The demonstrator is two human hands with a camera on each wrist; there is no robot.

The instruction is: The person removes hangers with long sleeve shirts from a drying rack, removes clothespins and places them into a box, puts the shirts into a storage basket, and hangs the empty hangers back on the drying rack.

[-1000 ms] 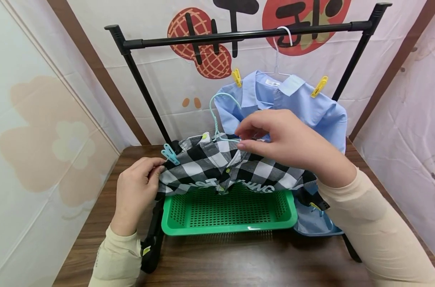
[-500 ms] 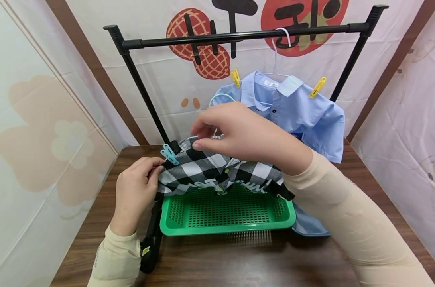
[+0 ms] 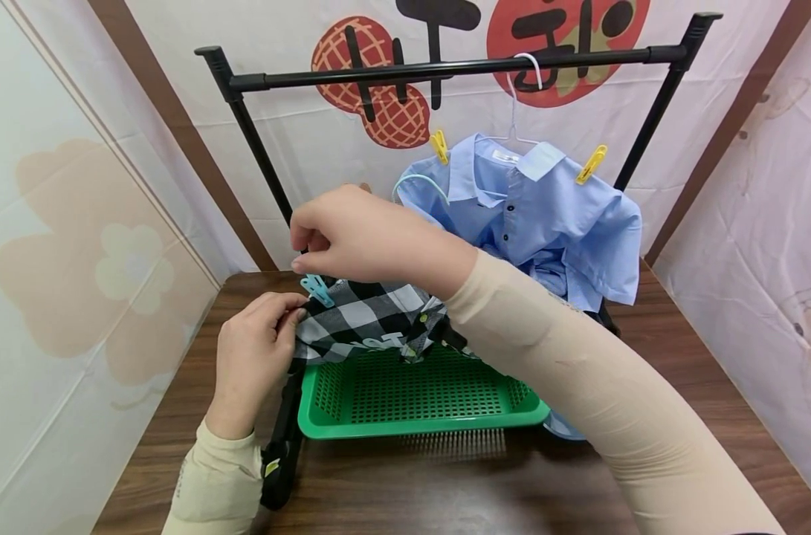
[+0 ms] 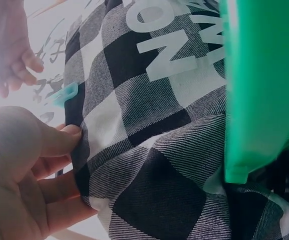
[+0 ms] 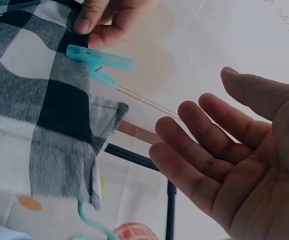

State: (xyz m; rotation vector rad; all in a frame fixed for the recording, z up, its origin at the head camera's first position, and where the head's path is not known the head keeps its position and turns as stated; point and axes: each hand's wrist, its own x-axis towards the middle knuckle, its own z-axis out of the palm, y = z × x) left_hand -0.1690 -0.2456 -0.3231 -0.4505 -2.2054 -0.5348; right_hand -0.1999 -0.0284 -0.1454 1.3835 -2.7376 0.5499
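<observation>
My left hand [image 3: 254,357] pinches the shoulder edge of a black-and-white checked shirt [image 3: 361,312], beside a light blue clothespin [image 3: 317,290] clipped on it. In the left wrist view the thumb lies on the cloth [image 4: 134,100] and the fingers are behind its edge. My right hand [image 3: 372,238] hovers just above the clothespin, holding nothing. The right wrist view shows its fingers relaxed and apart, a short way from the clothespin [image 5: 97,62]. A light blue hanger hook [image 3: 421,178] rises from behind my right hand, whose forearm hides the shirt's right part.
A green basket [image 3: 421,429] stands under the shirt on the wooden table [image 3: 392,490]. Behind, a black rack [image 3: 378,74] carries a light blue shirt [image 3: 592,223] on a white hanger, with yellow clothespins [image 3: 591,165] at its shoulders. Printed cloth surrounds the table.
My right hand has moved left from over the shirt's collar to above the blue clothespin, its forearm now crossing the shirt. My left hand has kept its place and grip.
</observation>
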